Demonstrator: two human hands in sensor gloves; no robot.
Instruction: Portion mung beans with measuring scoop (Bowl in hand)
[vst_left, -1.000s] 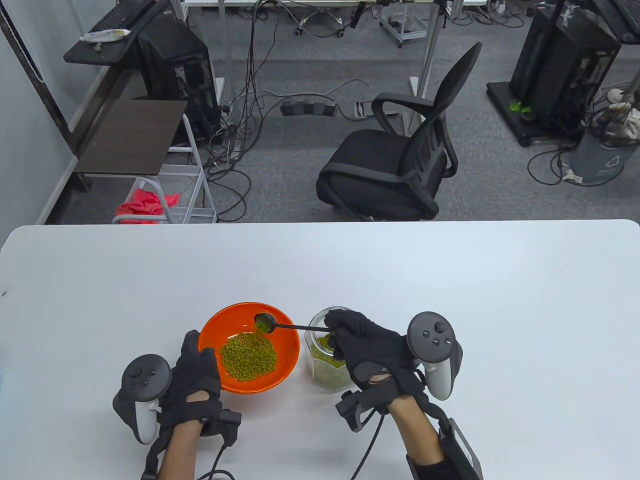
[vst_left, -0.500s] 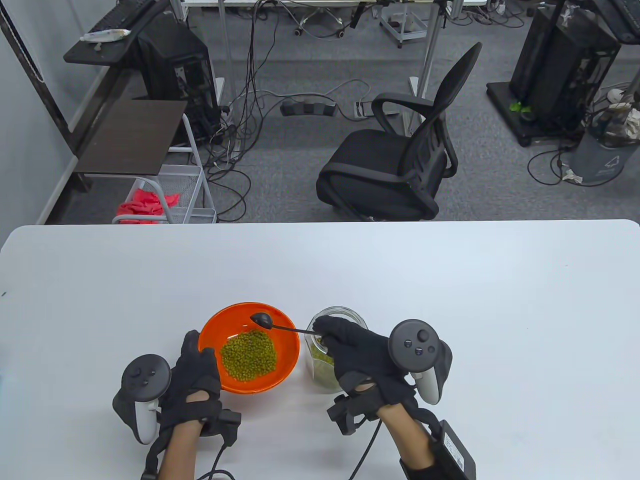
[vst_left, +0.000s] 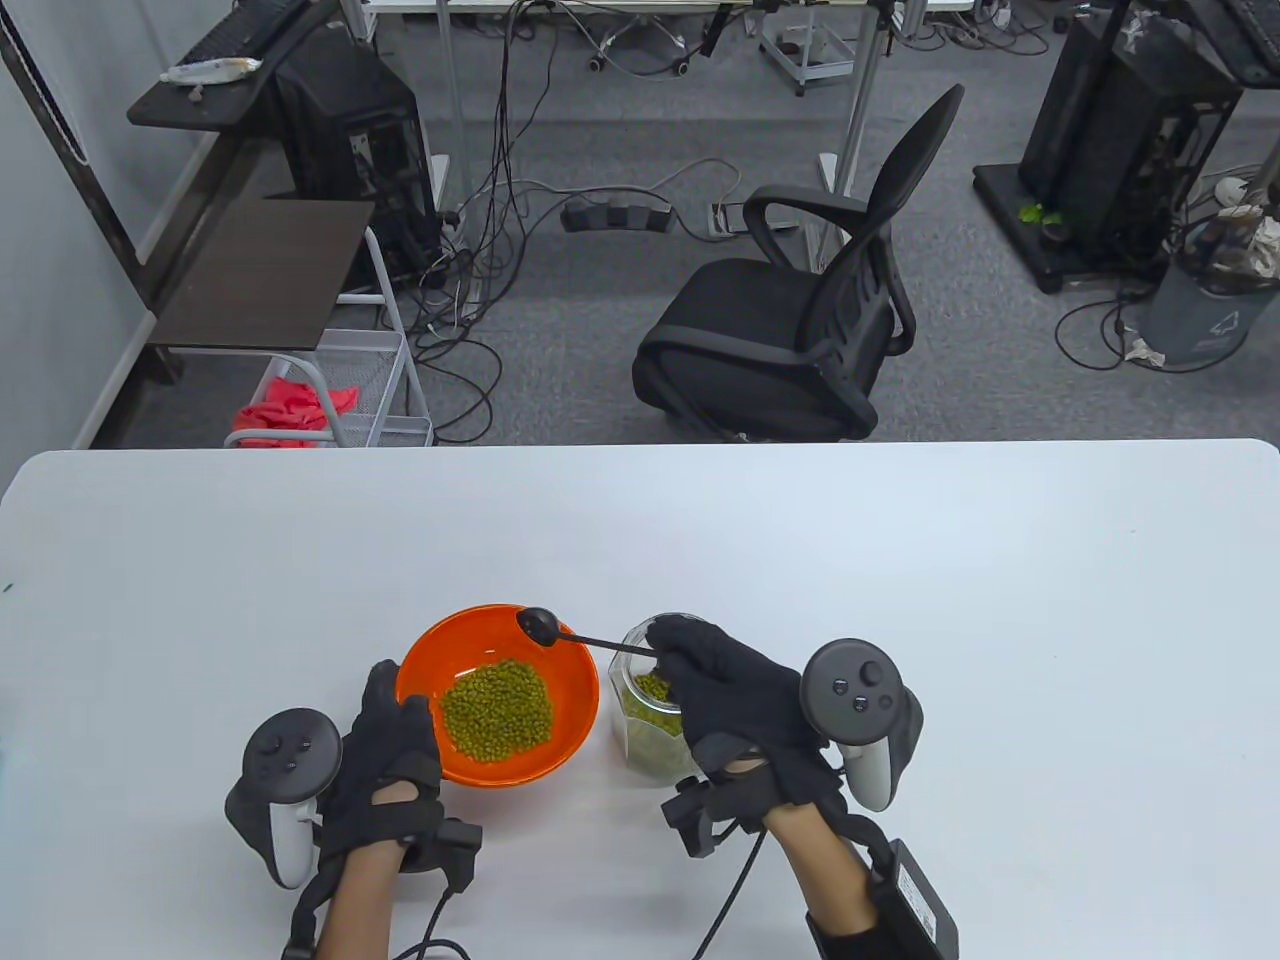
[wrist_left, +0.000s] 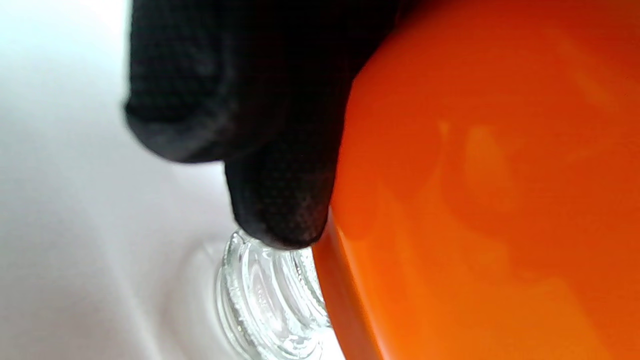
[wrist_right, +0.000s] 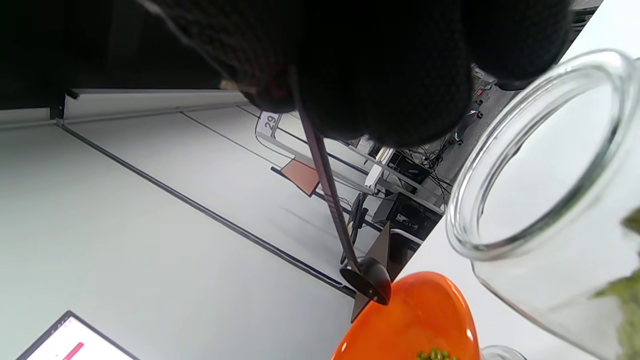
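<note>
Table view shows a glossy orange bowl (vst_left: 575, 670) cupped by left hand (vst_left: 385, 760) fingers; right hand (vst_left: 740, 700) pinches a thin black scoop (vst_left: 540, 626) over a glass jar (vst_left: 650, 735).

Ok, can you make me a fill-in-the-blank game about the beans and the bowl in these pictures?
1. The bowl holding the mung beans is colored ____.
2. The right hand holds a black ____ by its thin handle.
3. The left hand grips the ____ of the bowl.
4. The other beans sit in a clear glass ____.

Missing words: orange; scoop; rim; jar
</note>
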